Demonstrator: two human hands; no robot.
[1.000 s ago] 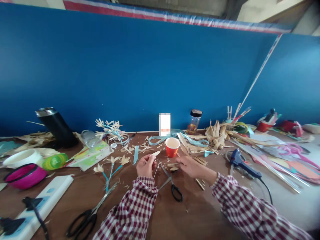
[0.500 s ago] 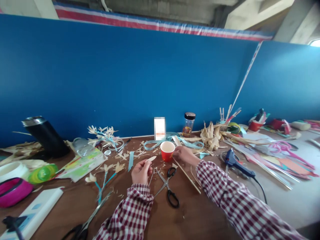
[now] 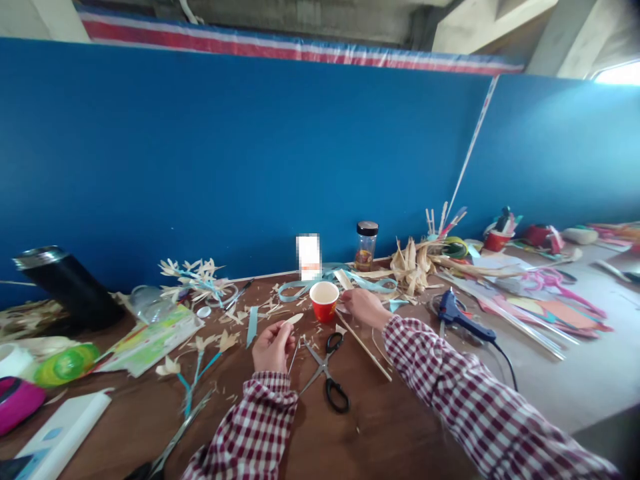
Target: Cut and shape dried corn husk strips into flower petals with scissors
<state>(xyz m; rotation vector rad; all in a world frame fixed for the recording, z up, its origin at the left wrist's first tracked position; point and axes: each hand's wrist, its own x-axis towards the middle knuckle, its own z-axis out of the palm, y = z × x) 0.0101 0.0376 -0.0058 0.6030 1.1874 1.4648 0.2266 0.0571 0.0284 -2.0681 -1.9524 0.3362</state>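
My left hand [image 3: 273, 345] is closed in a pinch on a pale, pointed petal-shaped piece of corn husk [image 3: 293, 319]. Its tip points up and right, towards a red paper cup [image 3: 325, 307] with a white inside. On the cup's right, my right hand [image 3: 364, 305] reaches down to the table with its fingers drawn together; what they hold, if anything, is hidden. A pale husk strip [image 3: 342, 278] lies just behind those fingers. From beside them a thin stick [image 3: 367, 349] runs towards me. Between my hands lie black-handled scissors [image 3: 324, 367], blades spread.
A blue glue gun [image 3: 463, 317] lies right, its cord trailing. Dried husks [image 3: 413, 267] and a lidded jar [image 3: 367, 247] stand behind. Husk flowers [image 3: 200, 360], more scissors [image 3: 175, 440], a power strip [image 3: 75, 427] and a tilted black flask [image 3: 70, 287] are left. A blue partition [image 3: 250, 160] closes the back.
The view has turned slightly right, so everything sits further left in the picture. Both hands keep about the same places by the cup, and the left still pinches the husk piece.
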